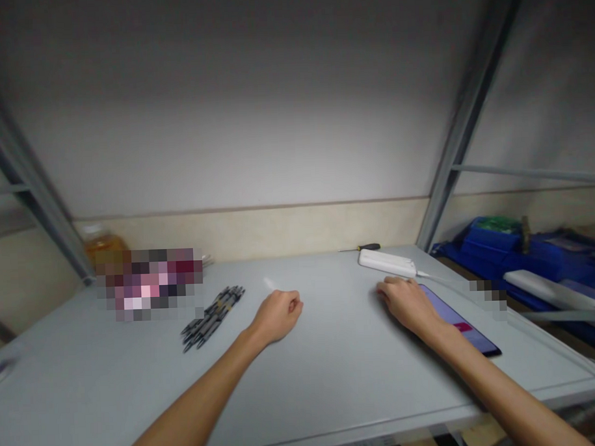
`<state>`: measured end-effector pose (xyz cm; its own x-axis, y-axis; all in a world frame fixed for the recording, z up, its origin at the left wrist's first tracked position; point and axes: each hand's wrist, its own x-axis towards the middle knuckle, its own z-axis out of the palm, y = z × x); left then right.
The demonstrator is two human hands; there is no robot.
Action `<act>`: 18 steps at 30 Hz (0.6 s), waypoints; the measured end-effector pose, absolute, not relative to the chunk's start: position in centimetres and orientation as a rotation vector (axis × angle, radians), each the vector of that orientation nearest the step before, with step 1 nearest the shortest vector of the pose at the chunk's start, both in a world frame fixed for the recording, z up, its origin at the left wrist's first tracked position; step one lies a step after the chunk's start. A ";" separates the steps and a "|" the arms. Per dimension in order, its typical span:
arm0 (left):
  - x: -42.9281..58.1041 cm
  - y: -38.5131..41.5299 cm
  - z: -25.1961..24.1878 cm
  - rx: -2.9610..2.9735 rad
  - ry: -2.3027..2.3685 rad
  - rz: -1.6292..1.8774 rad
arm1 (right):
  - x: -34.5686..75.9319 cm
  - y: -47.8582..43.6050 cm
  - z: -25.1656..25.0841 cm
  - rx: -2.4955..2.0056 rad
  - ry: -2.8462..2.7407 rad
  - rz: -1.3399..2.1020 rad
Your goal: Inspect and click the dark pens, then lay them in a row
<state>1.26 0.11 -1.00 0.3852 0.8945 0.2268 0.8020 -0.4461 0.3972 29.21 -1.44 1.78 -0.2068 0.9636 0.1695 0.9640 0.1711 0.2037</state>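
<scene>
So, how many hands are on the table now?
2. The left hand rests curled in a fist at the middle of the table, right of the pens. The right hand lies flat on the dark tablet. No other hand shows.

A flat dark tablet (pixel 464 328) lies on the grey table (pixel 332 378), near the right edge. Its screen faces up and looks purple, with a small pink patch. The right hand (pixel 408 304) rests on its far end. A bunch of dark pens (pixel 213 317) lies side by side in a loose heap, near the left hand (pixel 278 315) but not touching it.
</scene>
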 end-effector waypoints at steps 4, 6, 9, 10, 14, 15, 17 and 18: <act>1.2 0.1 -1.1 2.435 1.500 0.622 | 29.5 -1.4 1.9 -1.966 -2.392 -0.359; 1.2 0.1 -1.1 2.442 1.499 0.629 | 29.7 -1.3 1.8 -1.953 -2.379 -0.344; 1.2 0.2 -1.1 2.447 1.498 0.624 | 30.0 -1.2 1.5 -1.946 -2.367 -0.344; 1.3 0.2 -1.1 2.447 1.498 0.620 | 30.1 -1.1 1.4 -1.947 -2.365 -0.345; 1.3 0.1 -0.9 2.443 1.505 0.608 | 30.1 -1.1 1.3 -1.960 -2.346 -0.347; 1.3 0.1 -0.9 2.438 1.510 0.603 | 30.1 -1.1 1.3 -1.966 -2.343 -0.346; 1.3 0.0 -0.8 2.430 1.514 0.590 | 30.0 -1.2 1.3 -1.969 -2.341 -0.345; 1.3 0.0 -0.8 2.426 1.515 0.584 | 29.9 -1.2 1.4 -1.969 -2.343 -0.345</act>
